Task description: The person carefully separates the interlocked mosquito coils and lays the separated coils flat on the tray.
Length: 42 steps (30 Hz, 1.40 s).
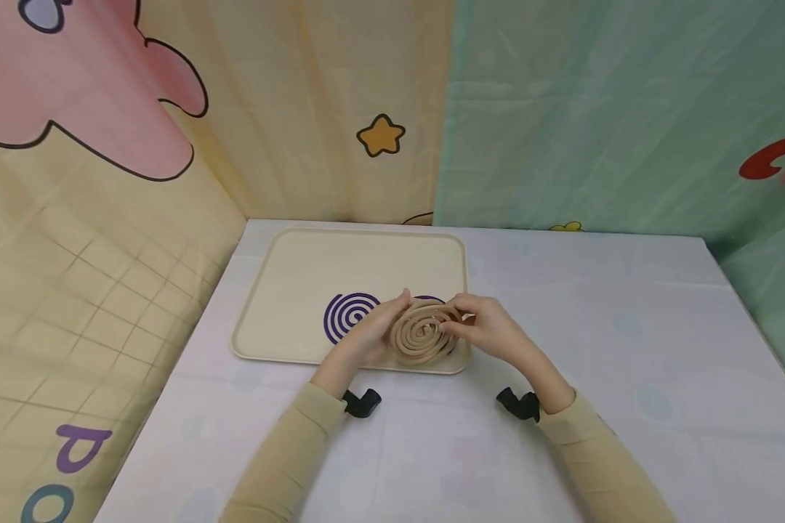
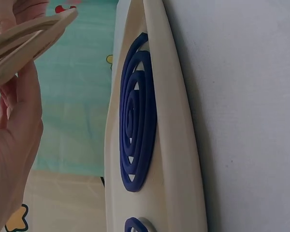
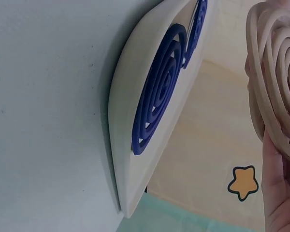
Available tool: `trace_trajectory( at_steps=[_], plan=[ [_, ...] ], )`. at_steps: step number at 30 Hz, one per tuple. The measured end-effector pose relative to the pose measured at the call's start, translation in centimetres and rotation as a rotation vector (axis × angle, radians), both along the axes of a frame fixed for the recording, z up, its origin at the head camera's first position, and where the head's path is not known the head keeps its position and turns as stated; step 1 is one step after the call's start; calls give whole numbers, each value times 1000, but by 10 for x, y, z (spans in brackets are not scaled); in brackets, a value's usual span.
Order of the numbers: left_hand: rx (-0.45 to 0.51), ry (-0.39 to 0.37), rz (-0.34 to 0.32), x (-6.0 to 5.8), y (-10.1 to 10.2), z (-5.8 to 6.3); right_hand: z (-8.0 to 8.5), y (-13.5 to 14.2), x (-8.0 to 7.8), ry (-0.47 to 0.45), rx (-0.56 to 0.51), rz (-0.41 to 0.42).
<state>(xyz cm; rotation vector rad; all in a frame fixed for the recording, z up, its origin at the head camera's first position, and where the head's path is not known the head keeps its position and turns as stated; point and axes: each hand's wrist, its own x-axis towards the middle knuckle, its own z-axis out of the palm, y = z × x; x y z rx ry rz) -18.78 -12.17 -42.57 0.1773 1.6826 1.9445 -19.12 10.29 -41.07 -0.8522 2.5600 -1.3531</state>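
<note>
Both hands hold a tan mosquito coil (image 1: 425, 341) raised over the tray's front right corner. My left hand (image 1: 368, 335) grips it by its left edge. At the other side, the fingers and thumb of my right hand (image 1: 493, 328) pinch the coil's rings. Seen edge-on in the left wrist view, the tan coil (image 2: 31, 43) is tilted. Beneath it a blue mosquito coil (image 3: 144, 128) lies on the tray, mostly hidden in the head view. Another blue mosquito coil (image 1: 330, 319) lies farther left on the tray, partly covered by my left hand.
The cream tray (image 1: 366, 258) has a low raised rim and stands at the back left of the white-covered table (image 1: 628, 363). Patterned curtains (image 1: 602, 116) hang behind the table and along its sides. A black wrist mount (image 1: 363, 404) sits at each cuff.
</note>
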Motion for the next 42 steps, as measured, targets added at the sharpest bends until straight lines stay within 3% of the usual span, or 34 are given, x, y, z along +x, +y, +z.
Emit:
trace_trajectory(
  at_steps=[6, 12, 18, 24, 28, 31, 36, 39, 42],
  plan=[
    [-40, -22, -56, 0, 1, 1, 6, -1, 2, 116, 75, 87],
    [-41, -15, -41, 1, 2, 1, 10, 0, 1, 123, 102, 109],
    [21, -30, 99, 4, 5, 2, 7, 0, -2, -78, 6, -24],
    [203, -52, 280, 4, 11, 1, -3, -4, -4, -335, -179, -163],
    [291, -51, 385, 2, 16, -4, -13, -10, -3, -416, -272, -229],
    [317, -72, 417, 3, 17, -7, -18, -11, -1, -433, -305, -262],
    [338, -147, 346, 7, 12, -8, -14, -6, -1, -391, -223, -221],
    [298, -191, 259, 9, 7, -8, -8, -2, -1, -307, -123, -128],
    [234, -188, 168, 9, 4, -8, -4, 1, -1, -247, -59, -37]
  ],
)
